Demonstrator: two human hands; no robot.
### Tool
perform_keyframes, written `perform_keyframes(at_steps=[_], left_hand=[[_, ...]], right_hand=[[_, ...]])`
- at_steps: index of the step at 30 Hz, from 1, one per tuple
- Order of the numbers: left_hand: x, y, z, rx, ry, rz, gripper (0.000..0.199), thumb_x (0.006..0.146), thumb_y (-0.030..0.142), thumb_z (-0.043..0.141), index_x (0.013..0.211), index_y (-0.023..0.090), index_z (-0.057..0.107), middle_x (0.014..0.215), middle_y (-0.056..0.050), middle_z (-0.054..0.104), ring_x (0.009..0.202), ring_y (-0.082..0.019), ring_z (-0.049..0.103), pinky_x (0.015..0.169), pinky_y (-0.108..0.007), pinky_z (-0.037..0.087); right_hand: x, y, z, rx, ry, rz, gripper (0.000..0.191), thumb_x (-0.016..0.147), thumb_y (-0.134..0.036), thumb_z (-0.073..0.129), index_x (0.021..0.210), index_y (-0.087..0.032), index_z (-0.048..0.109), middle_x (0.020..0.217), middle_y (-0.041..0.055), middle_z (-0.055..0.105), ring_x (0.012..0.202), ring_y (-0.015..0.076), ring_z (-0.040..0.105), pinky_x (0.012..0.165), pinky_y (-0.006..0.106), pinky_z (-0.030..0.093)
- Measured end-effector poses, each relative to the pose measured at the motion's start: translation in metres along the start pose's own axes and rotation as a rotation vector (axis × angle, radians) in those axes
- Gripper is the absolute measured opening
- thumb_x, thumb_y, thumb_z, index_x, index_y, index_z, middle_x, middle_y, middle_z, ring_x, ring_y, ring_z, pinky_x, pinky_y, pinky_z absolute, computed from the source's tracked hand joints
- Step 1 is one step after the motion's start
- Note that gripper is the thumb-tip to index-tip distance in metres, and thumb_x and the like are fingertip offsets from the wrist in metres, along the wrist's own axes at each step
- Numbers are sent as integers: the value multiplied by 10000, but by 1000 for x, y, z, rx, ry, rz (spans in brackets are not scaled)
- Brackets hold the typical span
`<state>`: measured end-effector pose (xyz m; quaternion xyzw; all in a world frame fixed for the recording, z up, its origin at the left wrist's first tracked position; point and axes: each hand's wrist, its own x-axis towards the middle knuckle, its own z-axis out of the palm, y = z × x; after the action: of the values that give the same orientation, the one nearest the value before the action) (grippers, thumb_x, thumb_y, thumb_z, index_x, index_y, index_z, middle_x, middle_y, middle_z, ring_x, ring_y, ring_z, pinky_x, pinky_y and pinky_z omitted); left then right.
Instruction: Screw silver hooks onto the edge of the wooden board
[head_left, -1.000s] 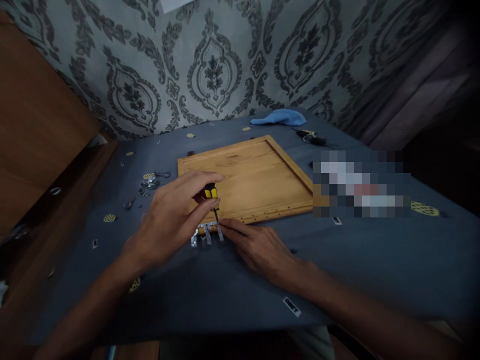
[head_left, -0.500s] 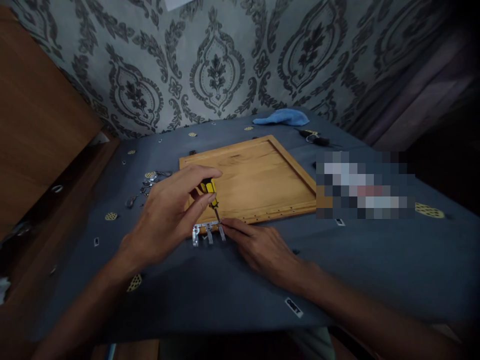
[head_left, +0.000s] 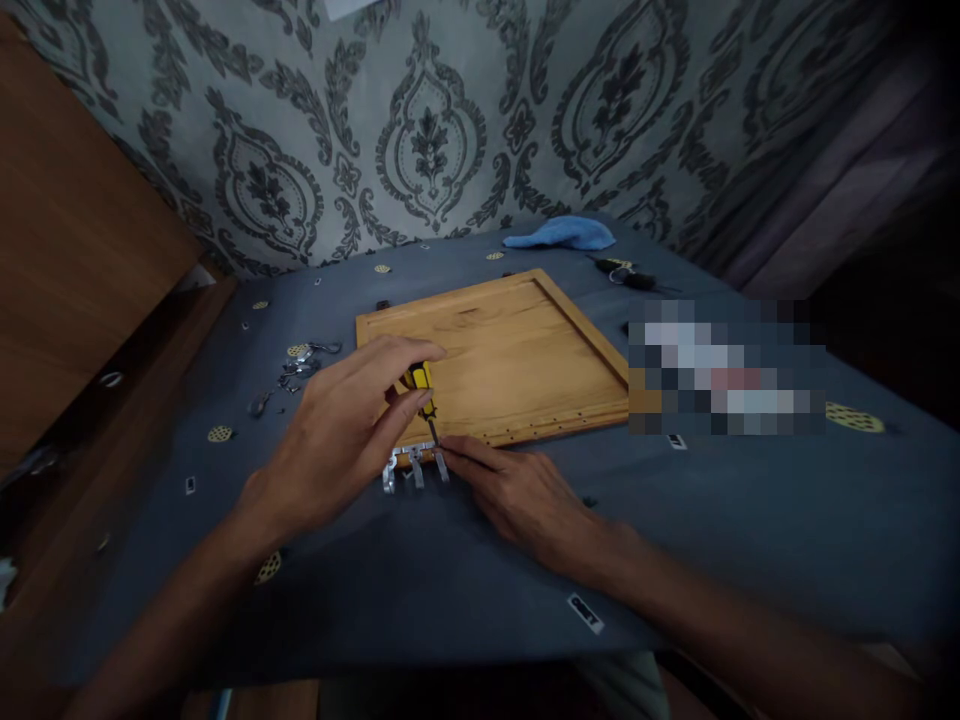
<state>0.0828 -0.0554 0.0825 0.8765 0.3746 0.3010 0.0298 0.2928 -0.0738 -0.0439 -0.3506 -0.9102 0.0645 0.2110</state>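
Blue tablecloth (head_left: 450,590) lay under wooden panel (head_left: 502,350). Left hand (head_left: 337,425) hung over panel's near left corner; right hand (head_left: 525,500) sat just beside, fingers together, any pinch unclear. Screwdriver (head_left: 424,388), pinched by left thumb and fingers, stood tip-down at silver fittings (head_left: 417,470).

Board (head_left: 499,350) on tbl (head_left: 420,600), brkts (head_left: 417,468) at its front L edge, cloth (head_left: 564,234) behind R, loose pcs (head_left: 298,368) L.

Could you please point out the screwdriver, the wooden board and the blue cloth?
Screwdriver (head_left: 423,379): head view, on its yellow-and-black handle.
Wooden board (head_left: 510,350): head view, on the bare middle of its panel.
Blue cloth (head_left: 564,234): head view, on its middle.
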Motion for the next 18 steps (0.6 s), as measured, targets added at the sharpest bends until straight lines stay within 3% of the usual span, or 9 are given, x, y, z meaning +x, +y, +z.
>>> perform_keyframes(at_steps=[18], left_hand=[[2,-15,2,23,31,-45,235,984,179,588,1204,164,667,1164,-67,756,873,-162,724,840,-270,589]], right_hand=[[1,0,0,-8,-11,13,510,923,3,489,1366,-165,676,1332,129,730,961,227,776,794,342,644]])
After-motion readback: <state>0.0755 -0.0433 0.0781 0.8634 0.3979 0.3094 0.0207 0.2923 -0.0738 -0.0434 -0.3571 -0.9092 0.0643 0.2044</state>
